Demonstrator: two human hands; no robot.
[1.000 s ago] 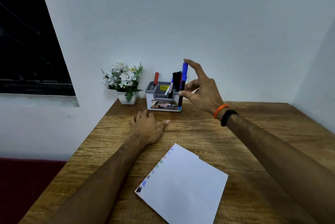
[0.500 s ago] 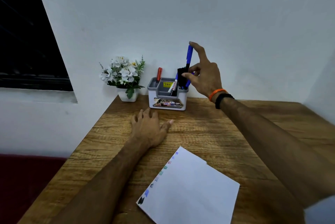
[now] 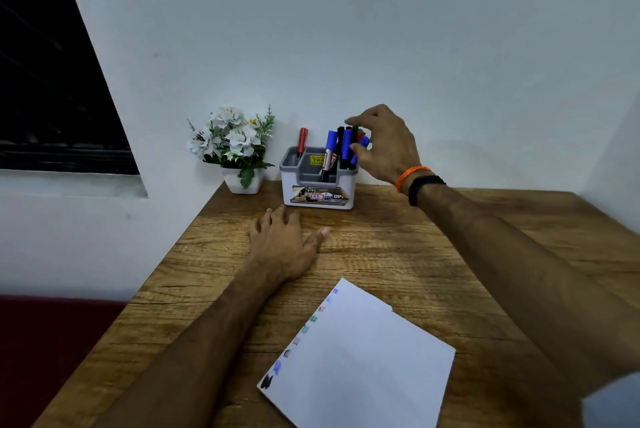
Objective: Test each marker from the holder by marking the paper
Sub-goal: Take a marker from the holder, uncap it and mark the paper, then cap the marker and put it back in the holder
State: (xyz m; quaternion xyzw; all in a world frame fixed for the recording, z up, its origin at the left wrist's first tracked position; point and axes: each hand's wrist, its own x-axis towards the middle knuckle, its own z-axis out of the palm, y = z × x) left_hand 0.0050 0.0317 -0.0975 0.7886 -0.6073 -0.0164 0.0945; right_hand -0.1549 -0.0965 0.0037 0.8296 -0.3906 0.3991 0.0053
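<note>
A grey and white marker holder stands at the back of the wooden table. A red marker is in its left slot, a blue-capped marker leans in the middle, and several blue, black and green markers crowd the right slot. My right hand is at that right cluster, its index fingertip over a dark marker's top and its thumb against the side. My left hand rests flat on the table in front of the holder. White paper lies near me, with several coloured test marks along its left edge.
A small white pot of white flowers stands left of the holder against the wall. A dark window is at the far left. The table's left edge drops to a dark red floor. An orange band and a black band circle my right wrist.
The blue marker that my right hand held high over the holder now stands down in the right slot. The hand came down with it onto the marker tops. My left hand stayed put.
</note>
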